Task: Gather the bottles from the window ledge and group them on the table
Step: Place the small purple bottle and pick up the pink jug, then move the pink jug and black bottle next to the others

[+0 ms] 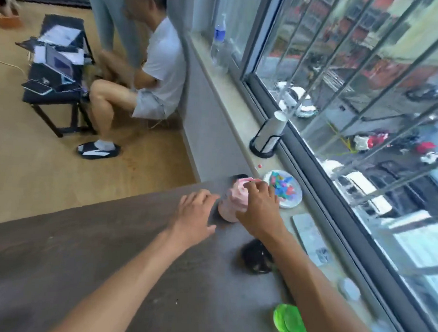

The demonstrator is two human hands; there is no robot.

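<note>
Left hand point(196, 209): flat over dark surface point(110, 249), fingers point(187, 198) spread, holding nothing, tips just beside pink bottle.
Pink bottle point(230, 203): upright on surface near far corner, blurred.
Right hand point(258, 207): wrapped on pink bottle from window side, fingers curled round its top and side.
Dark bottle point(255, 259): on surface under right forearm, blurred, shape unclear.
Green object point(289, 322): near edge of surface, partly hidden by right arm.
Plate point(290, 204): on window ledge point(230, 96), coloured bits on it.
Cup holder point(266, 140): on ledge, white cups stacked, tilted.
Clear bottle point(218, 39): blue label, far end of ledge, upright.
</note>
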